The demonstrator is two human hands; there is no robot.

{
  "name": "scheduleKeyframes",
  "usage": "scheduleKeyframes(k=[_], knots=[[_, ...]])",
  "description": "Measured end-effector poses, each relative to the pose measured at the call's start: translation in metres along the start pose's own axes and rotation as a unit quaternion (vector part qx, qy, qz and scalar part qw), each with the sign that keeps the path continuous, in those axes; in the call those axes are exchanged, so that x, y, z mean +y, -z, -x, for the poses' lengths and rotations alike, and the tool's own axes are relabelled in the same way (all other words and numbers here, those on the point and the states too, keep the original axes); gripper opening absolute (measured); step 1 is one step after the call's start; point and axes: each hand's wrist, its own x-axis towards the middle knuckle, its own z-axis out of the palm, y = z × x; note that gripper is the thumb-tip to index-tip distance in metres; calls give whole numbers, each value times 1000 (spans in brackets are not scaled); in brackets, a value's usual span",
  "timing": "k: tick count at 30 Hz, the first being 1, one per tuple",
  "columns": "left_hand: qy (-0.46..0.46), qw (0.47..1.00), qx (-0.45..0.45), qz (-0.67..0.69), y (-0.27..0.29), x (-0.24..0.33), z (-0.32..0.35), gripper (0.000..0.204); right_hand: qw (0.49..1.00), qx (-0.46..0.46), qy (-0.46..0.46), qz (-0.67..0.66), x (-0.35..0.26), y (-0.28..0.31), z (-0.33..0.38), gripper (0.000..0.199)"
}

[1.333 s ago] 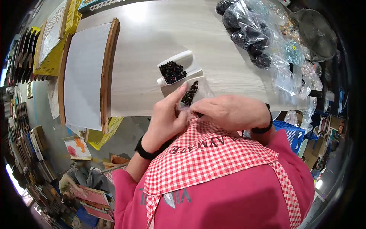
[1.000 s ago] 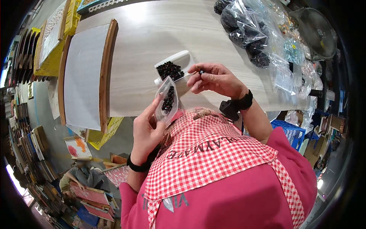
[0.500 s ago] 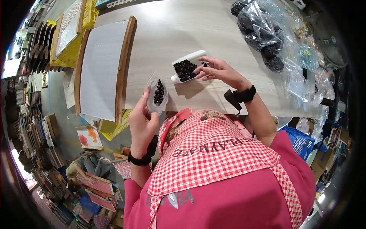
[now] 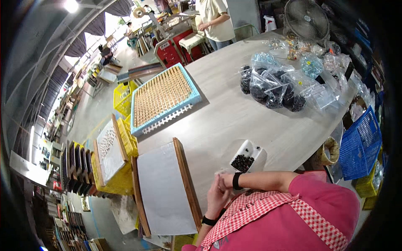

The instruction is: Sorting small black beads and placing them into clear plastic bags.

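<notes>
My left hand (image 4: 216,195) is at the table's near edge, its fingers closed and pressed against my right hand. A pale, see-through edge of the small plastic bag (image 4: 225,171) shows just above the hands; the beads in it are hidden. My right hand (image 4: 227,180) meets the left one, and its fingers are mostly hidden. Right beside it lies a white plastic scoop-like container (image 4: 260,157), cut open on its upper side. Small dark beads (image 4: 242,162) are heaped in its lower part, with a few loose ones higher up.
A wood-sided frame with a pale sheet (image 4: 167,188) lies left. Beyond it is a light-blue tray (image 4: 196,97) bearing rows of tan pieces. Clear bags of black beads (image 4: 268,90) pile at the far right, near a fan (image 4: 307,19). A person (image 4: 213,21) stands across the table.
My right hand has left the container and come left to my left hand. The bag was plainly visible with dark beads; now it is mostly hidden. The view has tilted up toward the room.
</notes>
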Motion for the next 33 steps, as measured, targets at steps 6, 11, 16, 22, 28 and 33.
scheduleKeyframes(k=[6,11,16,22,28,33], knots=[[-54,992,-101,-44,-11,-34,5,80,985,-69,129,88,5,-20,16,38],[-18,987,-157,4,9,-39,-1,74,953,-271,99,95,-8,3,10,41],[21,981,-195,6,19,-25,-11,74,966,-231,73,89,30,-37,-32,34],[-41,997,-71,-11,23,-33,15,73,976,-140,82,-144,58,-110,-21,26],[-24,996,-37,80,31,-34,15,64,987,-22,12,-157,-95,82,56,15],[111,988,-10,111,50,-15,14,64,888,78,28,-452,-99,134,87,16]])
